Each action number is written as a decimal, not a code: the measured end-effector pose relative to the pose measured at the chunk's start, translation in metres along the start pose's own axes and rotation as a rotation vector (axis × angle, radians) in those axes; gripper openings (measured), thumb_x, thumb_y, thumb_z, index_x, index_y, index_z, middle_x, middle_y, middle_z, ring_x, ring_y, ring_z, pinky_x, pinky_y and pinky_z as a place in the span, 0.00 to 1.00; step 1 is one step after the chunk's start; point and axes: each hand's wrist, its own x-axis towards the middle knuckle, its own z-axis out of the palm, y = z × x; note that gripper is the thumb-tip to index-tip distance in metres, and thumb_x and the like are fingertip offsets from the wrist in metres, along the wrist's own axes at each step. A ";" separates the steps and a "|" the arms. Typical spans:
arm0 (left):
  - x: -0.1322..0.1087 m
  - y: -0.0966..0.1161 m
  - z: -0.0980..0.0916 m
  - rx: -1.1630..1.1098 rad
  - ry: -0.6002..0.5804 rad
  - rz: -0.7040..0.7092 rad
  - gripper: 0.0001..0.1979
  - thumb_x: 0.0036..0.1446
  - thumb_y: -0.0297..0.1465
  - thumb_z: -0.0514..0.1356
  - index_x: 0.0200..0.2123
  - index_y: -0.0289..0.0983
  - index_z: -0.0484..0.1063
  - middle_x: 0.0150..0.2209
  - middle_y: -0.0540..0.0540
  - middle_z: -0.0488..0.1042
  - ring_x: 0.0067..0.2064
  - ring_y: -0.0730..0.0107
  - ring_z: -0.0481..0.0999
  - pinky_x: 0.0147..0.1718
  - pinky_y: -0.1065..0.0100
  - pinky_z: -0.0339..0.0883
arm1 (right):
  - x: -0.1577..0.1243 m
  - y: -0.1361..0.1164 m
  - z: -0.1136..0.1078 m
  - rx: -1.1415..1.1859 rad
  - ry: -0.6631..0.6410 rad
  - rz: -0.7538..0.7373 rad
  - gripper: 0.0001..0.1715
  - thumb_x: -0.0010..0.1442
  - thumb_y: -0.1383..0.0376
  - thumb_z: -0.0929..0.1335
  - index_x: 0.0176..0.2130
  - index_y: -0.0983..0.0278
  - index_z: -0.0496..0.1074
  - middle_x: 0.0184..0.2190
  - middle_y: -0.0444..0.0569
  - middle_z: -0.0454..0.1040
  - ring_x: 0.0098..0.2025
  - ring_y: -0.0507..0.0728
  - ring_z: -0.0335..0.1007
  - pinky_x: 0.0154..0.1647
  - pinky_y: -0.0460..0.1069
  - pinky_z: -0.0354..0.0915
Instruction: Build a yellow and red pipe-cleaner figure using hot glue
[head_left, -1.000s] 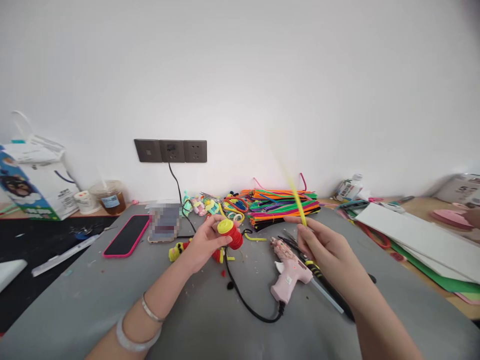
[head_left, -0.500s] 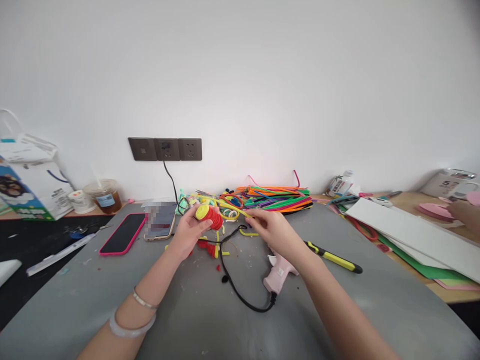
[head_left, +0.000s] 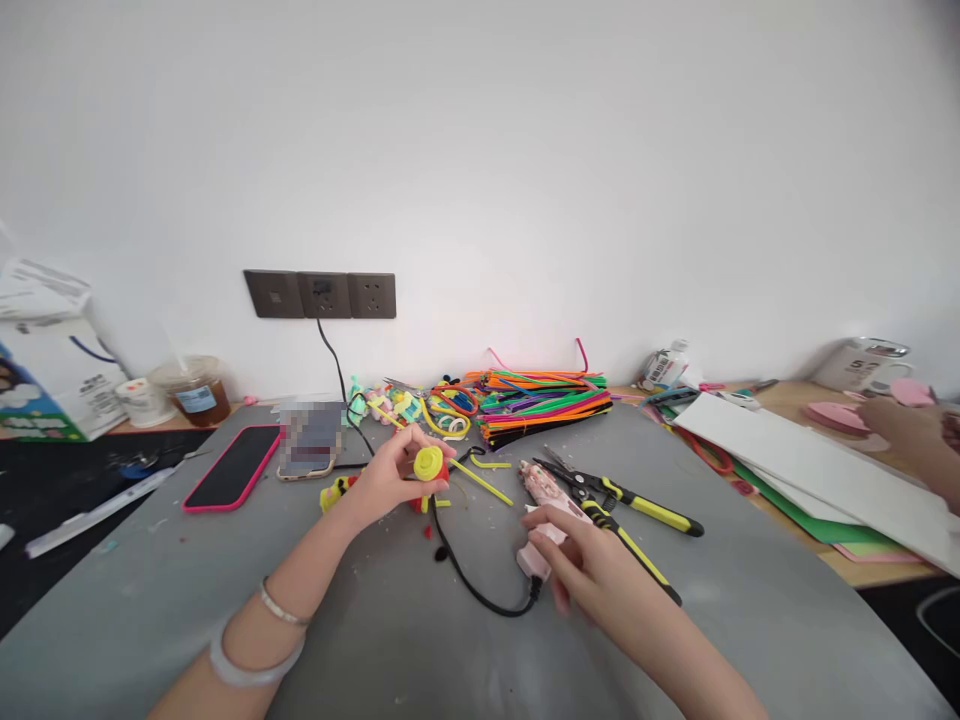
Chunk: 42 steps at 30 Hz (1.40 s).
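My left hand [head_left: 390,475] grips a coiled pipe-cleaner piece [head_left: 428,462], its yellow spiral end turned upward and red showing beneath. A straight yellow pipe-cleaner tail [head_left: 484,482] sticks out from it to the right. My right hand [head_left: 577,550] has its fingers apart over a pink glue gun [head_left: 534,560]; whether the fingertips touch it I cannot tell. Part of the gun is hidden under this hand. Beside it lies a cutting tool with yellow-and-black handles [head_left: 656,510], spread apart. Red and yellow pieces on the table are partly hidden behind my left hand.
A black cord [head_left: 469,592] loops over the grey table from the glue gun. Behind lies a pipe-cleaner bundle [head_left: 544,405]. Phones, including a pink-cased phone [head_left: 234,468], and a drink cup [head_left: 196,392] stand left. White boards [head_left: 810,480] lie right, near another person's hand [head_left: 900,430].
My right hand has let go of the yellow pipe-cleaner end and moved down to the glue gun. My left hand has tilted the coil, turning its yellow end toward me.
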 end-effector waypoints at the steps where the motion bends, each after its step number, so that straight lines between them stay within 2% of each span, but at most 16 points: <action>1: -0.001 0.000 0.002 0.029 -0.029 -0.008 0.20 0.50 0.34 0.73 0.34 0.39 0.63 0.47 0.42 0.77 0.49 0.62 0.76 0.44 0.64 0.70 | -0.004 0.006 0.005 0.035 -0.016 0.032 0.22 0.67 0.52 0.58 0.49 0.60 0.71 0.15 0.41 0.72 0.18 0.56 0.63 0.24 0.48 0.60; 4: -0.005 0.002 0.010 0.092 -0.102 -0.044 0.19 0.50 0.33 0.72 0.36 0.39 0.64 0.51 0.41 0.75 0.50 0.61 0.75 0.45 0.63 0.70 | -0.007 0.018 0.018 0.116 -0.021 0.076 0.25 0.66 0.50 0.58 0.53 0.60 0.69 0.14 0.39 0.69 0.15 0.55 0.61 0.21 0.47 0.60; 7: -0.008 0.006 0.017 0.114 -0.149 -0.074 0.17 0.51 0.33 0.71 0.39 0.39 0.67 0.51 0.41 0.75 0.49 0.61 0.76 0.45 0.63 0.70 | -0.004 0.020 0.027 0.172 -0.015 0.094 0.21 0.66 0.49 0.59 0.48 0.59 0.68 0.12 0.36 0.67 0.12 0.52 0.59 0.19 0.46 0.59; 10: -0.009 0.010 0.022 0.120 -0.152 -0.096 0.16 0.53 0.33 0.70 0.41 0.39 0.69 0.48 0.42 0.76 0.45 0.64 0.77 0.42 0.65 0.71 | -0.002 0.020 0.031 0.299 -0.013 0.104 0.20 0.64 0.46 0.62 0.41 0.58 0.66 0.13 0.37 0.70 0.13 0.53 0.65 0.17 0.44 0.59; 14: -0.008 0.008 0.023 0.098 -0.154 -0.123 0.17 0.52 0.33 0.71 0.41 0.39 0.67 0.49 0.42 0.76 0.44 0.65 0.76 0.42 0.65 0.71 | -0.008 0.028 0.036 0.522 0.051 0.097 0.28 0.58 0.40 0.66 0.44 0.58 0.66 0.20 0.43 0.77 0.23 0.58 0.77 0.23 0.48 0.69; 16: -0.008 0.004 0.023 0.090 -0.170 -0.129 0.17 0.52 0.33 0.70 0.41 0.39 0.67 0.50 0.41 0.76 0.45 0.64 0.76 0.42 0.64 0.72 | -0.011 0.033 0.036 0.579 0.104 0.029 0.27 0.60 0.41 0.67 0.45 0.59 0.67 0.28 0.48 0.80 0.31 0.61 0.81 0.32 0.52 0.73; 19: -0.008 -0.001 0.023 0.092 -0.171 -0.120 0.16 0.52 0.32 0.70 0.40 0.40 0.67 0.52 0.41 0.75 0.47 0.63 0.76 0.43 0.64 0.72 | -0.012 0.039 0.033 0.593 0.228 -0.127 0.22 0.63 0.45 0.67 0.43 0.59 0.70 0.35 0.52 0.78 0.39 0.62 0.79 0.40 0.54 0.74; 21: -0.008 -0.004 0.024 0.101 -0.159 -0.109 0.16 0.52 0.31 0.70 0.41 0.40 0.67 0.53 0.40 0.75 0.48 0.62 0.76 0.44 0.63 0.72 | -0.010 0.041 0.028 0.556 0.350 -0.197 0.20 0.65 0.47 0.66 0.44 0.59 0.71 0.37 0.52 0.75 0.39 0.61 0.77 0.40 0.54 0.72; 23: -0.008 -0.006 0.025 0.108 -0.151 -0.099 0.16 0.53 0.32 0.70 0.41 0.40 0.67 0.54 0.40 0.75 0.49 0.61 0.76 0.46 0.62 0.71 | -0.008 0.041 0.023 0.503 0.471 -0.241 0.19 0.67 0.48 0.65 0.49 0.57 0.70 0.40 0.52 0.73 0.35 0.58 0.72 0.37 0.53 0.70; 26: -0.007 -0.008 0.026 0.110 -0.142 -0.073 0.16 0.54 0.32 0.69 0.43 0.40 0.67 0.55 0.39 0.74 0.52 0.59 0.76 0.50 0.60 0.71 | -0.005 0.040 0.019 0.551 0.531 -0.333 0.19 0.69 0.52 0.64 0.56 0.51 0.61 0.47 0.51 0.70 0.31 0.54 0.65 0.35 0.52 0.66; 28: -0.007 -0.010 0.027 0.091 -0.133 -0.043 0.16 0.56 0.32 0.69 0.44 0.40 0.67 0.56 0.38 0.74 0.55 0.58 0.75 0.52 0.59 0.70 | -0.002 0.040 0.021 0.672 0.502 -0.377 0.19 0.69 0.54 0.65 0.55 0.50 0.55 0.48 0.50 0.70 0.31 0.53 0.64 0.35 0.51 0.65; 32: -0.005 -0.013 0.027 0.058 -0.117 0.007 0.14 0.57 0.30 0.67 0.45 0.40 0.68 0.58 0.35 0.74 0.62 0.54 0.71 0.58 0.55 0.66 | 0.009 0.041 0.026 0.867 0.448 -0.369 0.20 0.68 0.51 0.66 0.53 0.51 0.54 0.36 0.44 0.71 0.27 0.53 0.60 0.28 0.48 0.61; 35: -0.004 -0.014 0.025 0.101 -0.083 0.077 0.11 0.58 0.27 0.65 0.43 0.40 0.71 0.62 0.35 0.70 0.66 0.54 0.67 0.61 0.56 0.64 | 0.022 0.041 0.023 0.934 0.379 -0.335 0.24 0.65 0.49 0.68 0.54 0.53 0.58 0.34 0.44 0.70 0.29 0.54 0.63 0.31 0.50 0.62; 37: -0.002 -0.013 0.024 0.151 -0.050 0.112 0.10 0.58 0.26 0.65 0.43 0.40 0.72 0.63 0.35 0.68 0.65 0.54 0.67 0.59 0.57 0.66 | 0.031 0.040 0.018 0.948 0.284 -0.330 0.23 0.61 0.49 0.72 0.48 0.57 0.65 0.33 0.45 0.69 0.30 0.54 0.64 0.32 0.50 0.61; 39: -0.001 -0.013 0.024 0.214 -0.025 0.132 0.10 0.57 0.25 0.64 0.43 0.40 0.73 0.62 0.36 0.70 0.63 0.54 0.70 0.56 0.58 0.69 | 0.039 0.038 0.012 0.985 0.165 -0.345 0.21 0.58 0.48 0.73 0.42 0.58 0.68 0.29 0.43 0.65 0.27 0.53 0.58 0.25 0.48 0.54; 42: 0.000 -0.013 0.024 0.303 -0.001 0.164 0.11 0.56 0.23 0.63 0.42 0.40 0.75 0.60 0.37 0.72 0.61 0.54 0.72 0.53 0.58 0.71 | 0.045 0.035 0.008 1.056 -0.013 -0.408 0.25 0.59 0.41 0.68 0.39 0.59 0.68 0.22 0.38 0.56 0.21 0.51 0.45 0.21 0.48 0.44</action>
